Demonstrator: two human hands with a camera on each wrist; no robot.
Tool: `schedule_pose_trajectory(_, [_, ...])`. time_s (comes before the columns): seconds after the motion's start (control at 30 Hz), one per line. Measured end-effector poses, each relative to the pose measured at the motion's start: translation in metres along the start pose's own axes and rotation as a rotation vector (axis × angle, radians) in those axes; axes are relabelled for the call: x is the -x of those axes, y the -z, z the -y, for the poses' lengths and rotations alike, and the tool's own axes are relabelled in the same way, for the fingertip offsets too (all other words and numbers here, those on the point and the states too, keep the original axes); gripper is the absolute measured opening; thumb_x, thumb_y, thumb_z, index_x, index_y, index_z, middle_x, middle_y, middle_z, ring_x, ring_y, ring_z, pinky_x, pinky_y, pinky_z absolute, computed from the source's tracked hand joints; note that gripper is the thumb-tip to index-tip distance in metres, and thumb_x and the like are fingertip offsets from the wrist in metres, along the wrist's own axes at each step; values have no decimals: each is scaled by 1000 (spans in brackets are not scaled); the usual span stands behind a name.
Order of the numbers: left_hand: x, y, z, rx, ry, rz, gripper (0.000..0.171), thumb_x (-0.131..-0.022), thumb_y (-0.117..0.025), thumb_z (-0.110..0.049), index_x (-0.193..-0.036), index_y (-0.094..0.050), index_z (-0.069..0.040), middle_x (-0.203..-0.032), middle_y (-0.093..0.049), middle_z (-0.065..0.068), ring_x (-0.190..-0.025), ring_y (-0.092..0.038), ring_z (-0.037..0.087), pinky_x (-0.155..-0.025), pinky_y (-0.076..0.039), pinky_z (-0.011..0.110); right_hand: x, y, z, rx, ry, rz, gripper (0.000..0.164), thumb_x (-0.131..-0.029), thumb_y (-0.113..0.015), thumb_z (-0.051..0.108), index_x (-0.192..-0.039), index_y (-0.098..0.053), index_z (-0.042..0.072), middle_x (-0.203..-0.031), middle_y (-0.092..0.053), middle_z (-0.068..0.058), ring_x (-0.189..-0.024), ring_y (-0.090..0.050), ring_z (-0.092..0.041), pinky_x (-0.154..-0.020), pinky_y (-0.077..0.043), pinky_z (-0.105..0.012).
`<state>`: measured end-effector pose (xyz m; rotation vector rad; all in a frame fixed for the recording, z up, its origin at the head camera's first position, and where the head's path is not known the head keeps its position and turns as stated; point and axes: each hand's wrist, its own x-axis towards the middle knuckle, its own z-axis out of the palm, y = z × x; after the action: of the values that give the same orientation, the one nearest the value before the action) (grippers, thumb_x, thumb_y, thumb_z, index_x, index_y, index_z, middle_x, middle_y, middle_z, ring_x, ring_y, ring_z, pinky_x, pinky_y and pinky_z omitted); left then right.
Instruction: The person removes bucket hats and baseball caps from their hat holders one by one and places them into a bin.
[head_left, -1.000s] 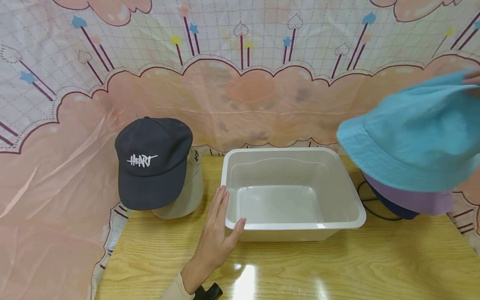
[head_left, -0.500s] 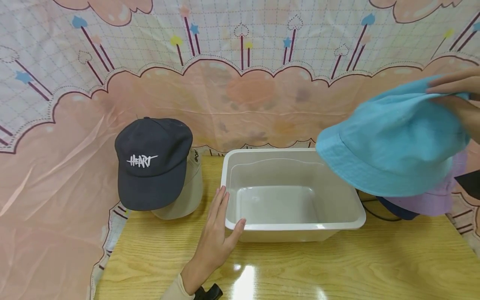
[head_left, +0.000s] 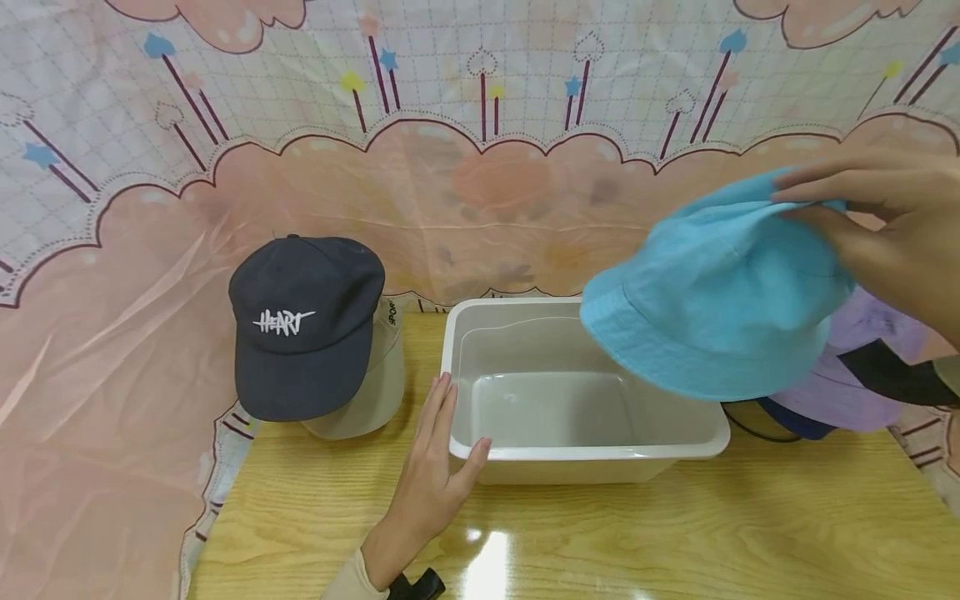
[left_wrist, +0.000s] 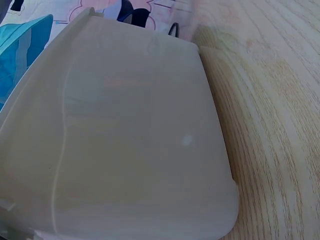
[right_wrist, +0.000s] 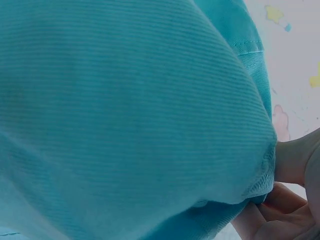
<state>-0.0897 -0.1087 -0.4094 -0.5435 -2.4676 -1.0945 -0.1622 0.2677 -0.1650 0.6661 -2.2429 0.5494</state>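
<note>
My right hand (head_left: pixel 888 217) pinches the crown of a light blue bucket hat (head_left: pixel 720 300), which hangs brim down over the right end of a white plastic tub (head_left: pixel 570 454). In the right wrist view the hat's cloth (right_wrist: pixel 130 110) fills most of the frame, with the thumb and fingers (right_wrist: pixel 285 210) gripping its edge. My left hand (head_left: pixel 431 475) lies with straight fingers against the tub's left front corner. The left wrist view shows the tub's outer wall (left_wrist: pixel 135 130) and a bit of the blue hat (left_wrist: pixel 20 55) beyond.
On the left, a dark cap (head_left: pixel 303 325) with white HEART lettering sits on a beige cap (head_left: pixel 375 392). To the right of the tub lie a lilac hat (head_left: pixel 840 392) and a navy cap (head_left: pixel 798 418), partly hidden. A patterned cloth (head_left: pixel 510 217) hangs behind the wooden table (head_left: pixel 585 533).
My right hand has come in from the right edge, carrying the blue bucket hat leftward from above the lilac hat to over the tub. My left hand has stayed put.
</note>
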Motion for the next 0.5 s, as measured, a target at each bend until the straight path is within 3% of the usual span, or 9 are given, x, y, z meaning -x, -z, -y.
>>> schedule_pose_trajectory(0.1, [0, 0, 0, -2, 3, 1, 72, -93, -59, -32, -146, -26, 4, -156, -16, 11, -142, -14, 30, -111, -22, 47, -2, -4, 10, 33, -6, 9, 21, -81, -65, -14, -98, -73, -4, -109, -66, 4, -102, -45, 18, -94, -39, -13])
schedule_pose_trajectory(0.23, [0, 0, 0, -2, 0, 1, 73, -93, -59, -32, -147, -25, 3, -156, -16, 11, -143, -13, 30, -111, -22, 47, -5, -9, 18, 49, 57, 6, 22, -78, -69, -13, -96, -74, -2, -101, -69, -15, -100, -44, 22, -92, -38, -9])
schedule_pose_trajectory(0.5, [-1, 0, 0, 7, 2, -5, 75, -92, -60, -32, -148, -23, 0, -156, -16, 10, -143, -13, 30, -111, -22, 47, -8, -23, 24, 9, 161, 18, 22, -73, -72, -15, -89, -76, 0, -95, -71, -13, -100, -46, 21, -86, -37, -4])
